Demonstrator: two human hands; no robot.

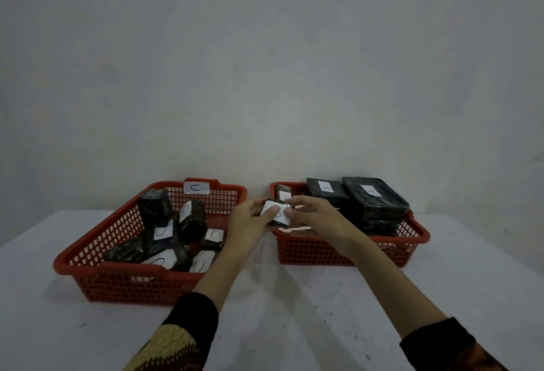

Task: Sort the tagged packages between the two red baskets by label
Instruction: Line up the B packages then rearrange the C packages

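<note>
Two red baskets stand side by side on a white table. The left basket (88, 248) carries a paper tag marked "C" (196, 188) on its far wall and holds several black wrapped packages (191, 219) with white labels. The right basket (312, 250) holds stacked flat black packages (374, 200). My left hand (250, 225) and my right hand (315, 217) both grip one small black package with a white label (278, 214), held over the gap at the right basket's left edge. My fingers hide most of that package.
A bare grey wall rises right behind the baskets. The white table (294, 311) stretches toward me in front of the baskets. My dark sleeves enter from the bottom edge.
</note>
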